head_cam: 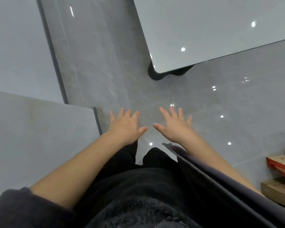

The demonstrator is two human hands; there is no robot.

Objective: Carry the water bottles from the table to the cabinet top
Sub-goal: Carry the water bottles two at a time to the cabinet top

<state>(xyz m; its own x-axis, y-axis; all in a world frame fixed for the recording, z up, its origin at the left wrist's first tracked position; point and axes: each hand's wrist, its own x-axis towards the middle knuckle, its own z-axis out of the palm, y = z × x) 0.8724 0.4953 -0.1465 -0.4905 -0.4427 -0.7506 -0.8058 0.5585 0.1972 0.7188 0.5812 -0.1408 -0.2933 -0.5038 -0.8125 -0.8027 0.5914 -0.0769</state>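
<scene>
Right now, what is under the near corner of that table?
A dark rounded base pokes out beneath the table corner, standing on the glossy grey floor. The table covers the rest of it.

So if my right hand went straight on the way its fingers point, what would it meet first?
Likely the near corner of the table: the open right hand points roughly at it, with only floor showing between. Depth is unclear from this view.

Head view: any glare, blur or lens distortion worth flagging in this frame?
Head view: small bright reflections dot the glossy floor and the table top. The wide-angle lens slightly bends straight edges. The left hand and right hand look a little soft and evenly lit, with no hard shadows.
</scene>
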